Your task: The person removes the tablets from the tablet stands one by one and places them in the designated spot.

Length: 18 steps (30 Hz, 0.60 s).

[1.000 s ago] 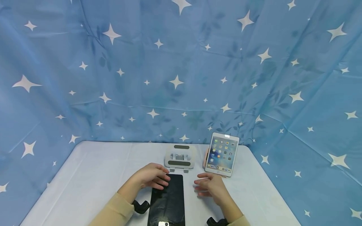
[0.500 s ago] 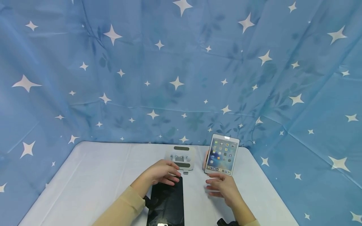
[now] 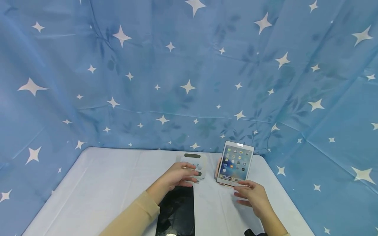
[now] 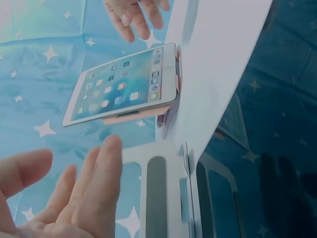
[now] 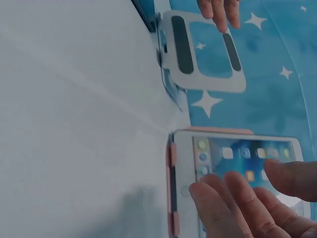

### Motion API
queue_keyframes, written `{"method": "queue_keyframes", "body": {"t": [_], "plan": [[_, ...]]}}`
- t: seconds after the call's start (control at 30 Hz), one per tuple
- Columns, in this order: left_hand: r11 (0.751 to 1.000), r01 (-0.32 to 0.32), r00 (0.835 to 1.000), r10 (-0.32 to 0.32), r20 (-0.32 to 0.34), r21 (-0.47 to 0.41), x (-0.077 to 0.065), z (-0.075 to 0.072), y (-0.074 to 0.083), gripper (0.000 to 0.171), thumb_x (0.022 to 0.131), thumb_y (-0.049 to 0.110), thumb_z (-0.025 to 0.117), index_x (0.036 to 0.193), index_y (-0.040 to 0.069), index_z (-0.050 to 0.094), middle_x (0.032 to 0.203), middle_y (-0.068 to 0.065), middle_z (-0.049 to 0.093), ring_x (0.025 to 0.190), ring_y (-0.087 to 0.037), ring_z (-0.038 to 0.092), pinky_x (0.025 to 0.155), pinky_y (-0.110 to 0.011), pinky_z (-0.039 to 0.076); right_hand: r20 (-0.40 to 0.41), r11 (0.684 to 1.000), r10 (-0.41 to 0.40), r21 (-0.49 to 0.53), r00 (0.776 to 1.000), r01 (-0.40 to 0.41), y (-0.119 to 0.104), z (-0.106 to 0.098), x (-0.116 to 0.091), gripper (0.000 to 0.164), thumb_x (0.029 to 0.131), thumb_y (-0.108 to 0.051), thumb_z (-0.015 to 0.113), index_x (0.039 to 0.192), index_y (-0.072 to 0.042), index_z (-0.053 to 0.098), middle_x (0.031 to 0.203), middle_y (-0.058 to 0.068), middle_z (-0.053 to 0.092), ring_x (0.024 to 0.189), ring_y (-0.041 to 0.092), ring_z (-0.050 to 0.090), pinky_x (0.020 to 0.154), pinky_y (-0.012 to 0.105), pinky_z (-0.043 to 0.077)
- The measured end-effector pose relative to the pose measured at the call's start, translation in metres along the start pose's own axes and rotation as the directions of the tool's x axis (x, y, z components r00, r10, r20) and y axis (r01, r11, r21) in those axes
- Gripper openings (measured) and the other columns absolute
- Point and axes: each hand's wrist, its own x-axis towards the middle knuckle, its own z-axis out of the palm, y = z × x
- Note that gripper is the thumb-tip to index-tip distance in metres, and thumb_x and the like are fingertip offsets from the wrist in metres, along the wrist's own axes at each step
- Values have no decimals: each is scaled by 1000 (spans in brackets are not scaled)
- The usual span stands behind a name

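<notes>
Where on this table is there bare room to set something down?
Widest: the white table left of the left sleeve. Also bare: the strip between the black slab and right hand. Crowded: back centre, where the left hand overlaps the stand in head view, near the white tablet.

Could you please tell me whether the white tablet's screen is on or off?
On: the white tablet shows a lit display with colourful app icons.
</notes>
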Motion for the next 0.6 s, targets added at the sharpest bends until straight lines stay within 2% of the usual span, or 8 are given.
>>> {"method": "queue_keyframes", "body": {"t": [0.13,0.27,0.43,0.6], "plan": [[1000,-27,999,27,-25,-4,8,6,4,45,105,14,64,148,0,58,144,-18,70,124,-32,74,97,-44,67,-10,1000,-15,14,1000,15,-6,-14,4,48,103,-11,71,144,8,56,117,19,81,97,31,82,77,46,70],[1000,-28,998,28,-51,-12,16,13,10,44,104,11,66,146,2,60,143,-15,71,124,-32,74,98,-43,66,-29,999,-44,17,999,45,-11,-28,8,47,105,-11,68,147,7,54,119,17,80,97,28,82,78,44,70],[1000,-17,998,16,-55,-23,25,19,17,43,104,9,66,146,7,62,145,-14,70,127,-31,73,98,-42,66,-35,998,-66,-4,997,66,-17,-40,14,48,107,-10,65,150,7,51,125,19,79,100,27,82,79,44,70],[999,-33,998,33,-57,12,33,23,24,44,103,9,68,146,8,63,148,-13,68,130,-28,71,104,-45,63,-32,996,-88,-19,996,88,-22,-47,21,50,107,-13,66,151,6,50,128,18,77,101,24,82,81,43,70]]}}
